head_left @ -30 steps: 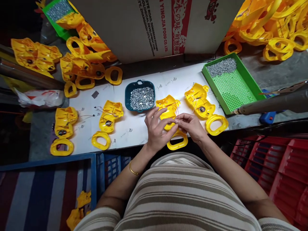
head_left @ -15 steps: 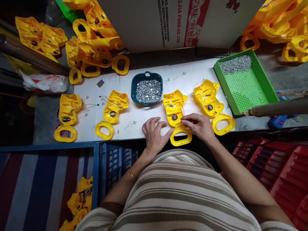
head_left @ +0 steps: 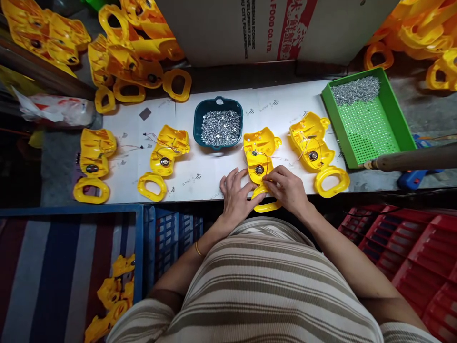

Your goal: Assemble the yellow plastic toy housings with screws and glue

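A yellow plastic shell half, with a round speaker, thin wires and a ring-shaped handle, lies hollow side up at the table's front edge. My left hand is at its lower left, thumb and index finger closed on the shell near the handle while the other fingers rest spread beside it. On the other side, my right hand pinches at a thin wire just below the speaker; its fingertips partly hide the wire. Similar shells lie to the right and left, with another farther left.
Behind the shells stand a dark teal basket of small metal screws and a green tray with more. A rod juts in from the right. Yellow parts are heaped at the back. Blue and red crates flank me below.
My right hand has shifted left and down along the shell's lower end. My left hand has moved right, its thumb now over the handle. The whole view has shifted slightly.
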